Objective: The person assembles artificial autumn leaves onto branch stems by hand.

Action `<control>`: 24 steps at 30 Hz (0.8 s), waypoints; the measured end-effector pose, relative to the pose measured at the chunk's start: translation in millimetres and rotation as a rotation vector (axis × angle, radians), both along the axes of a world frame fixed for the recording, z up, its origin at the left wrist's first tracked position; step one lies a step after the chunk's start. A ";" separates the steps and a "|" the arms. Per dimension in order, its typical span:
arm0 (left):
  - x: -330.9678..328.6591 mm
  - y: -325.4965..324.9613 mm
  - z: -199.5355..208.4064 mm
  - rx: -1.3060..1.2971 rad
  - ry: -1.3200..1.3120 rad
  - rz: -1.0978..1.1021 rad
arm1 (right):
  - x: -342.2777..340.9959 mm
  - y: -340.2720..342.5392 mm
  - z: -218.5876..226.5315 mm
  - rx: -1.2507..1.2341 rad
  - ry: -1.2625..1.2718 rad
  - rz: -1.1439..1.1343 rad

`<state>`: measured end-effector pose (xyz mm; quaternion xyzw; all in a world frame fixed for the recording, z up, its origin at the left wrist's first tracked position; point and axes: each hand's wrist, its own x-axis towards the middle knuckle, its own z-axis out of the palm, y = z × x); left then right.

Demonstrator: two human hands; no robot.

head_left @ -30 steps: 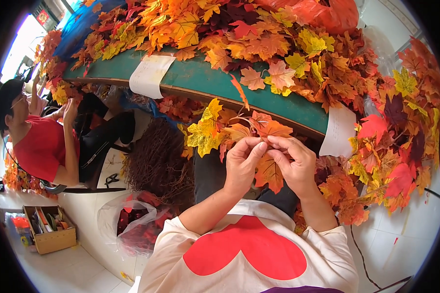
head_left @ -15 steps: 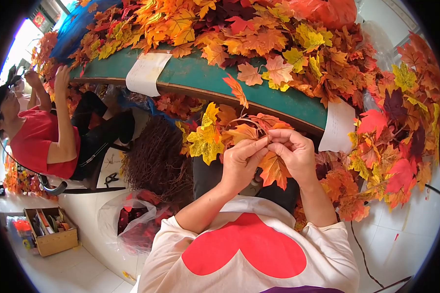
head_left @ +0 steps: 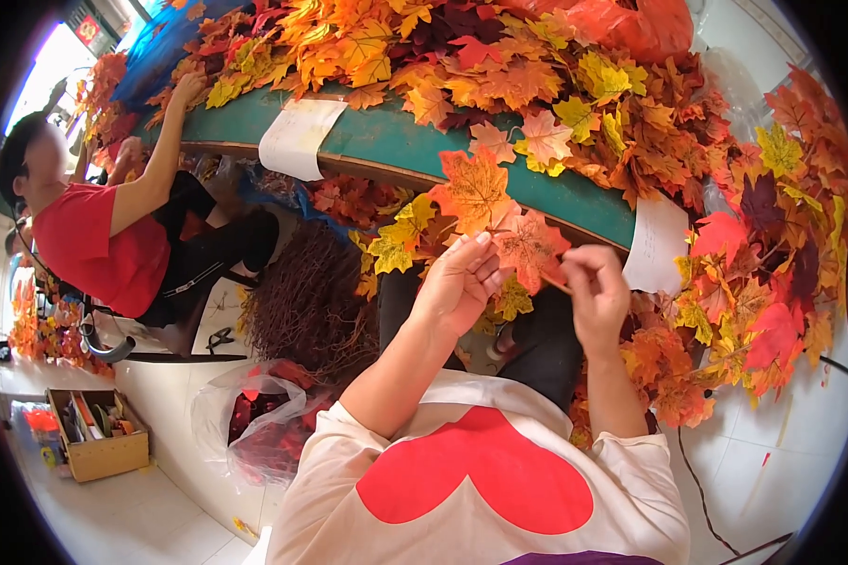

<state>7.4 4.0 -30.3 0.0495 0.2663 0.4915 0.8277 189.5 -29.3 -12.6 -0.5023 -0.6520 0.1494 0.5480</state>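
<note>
While LH (head_left: pixel 455 290) pinches sprig (head_left: pixel 530 250), RH (head_left: pixel 599 298) is curled.

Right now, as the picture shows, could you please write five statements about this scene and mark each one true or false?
1. The left hand holds orange leaves. True.
2. The table is white. False: it is green.
3. The co-worker at left wears a red top. True.
4. The brown box stands on the table. False: it stands on the floor.
5. A clear plastic bag holds red things. True.
</note>
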 end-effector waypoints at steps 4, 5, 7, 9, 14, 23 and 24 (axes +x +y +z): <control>4.5 -3.4 7.2 0.048 -0.038 -0.012 | -21.7 -13.5 2.4 -0.035 0.078 0.154; 5.6 -4.5 9.3 0.061 -0.039 -0.010 | -25.3 -11.0 8.8 0.012 0.049 0.177; 0.8 0.9 6.2 0.116 -0.063 -0.059 | -29.5 -4.4 17.3 0.101 -0.029 0.208; -0.1 6.6 16.5 0.189 -0.049 -0.059 | -36.4 2.9 32.1 0.189 -0.161 0.257; -15.3 25.1 41.6 0.349 -0.021 -0.066 | -46.4 23.1 60.3 0.322 -0.314 0.384; -54.1 16.7 68.1 0.438 0.162 0.078 | -69.2 68.2 141.8 0.498 -0.160 0.342; -60.2 10.5 64.1 0.484 0.264 0.224 | -67.1 74.6 149.8 0.436 -0.033 0.402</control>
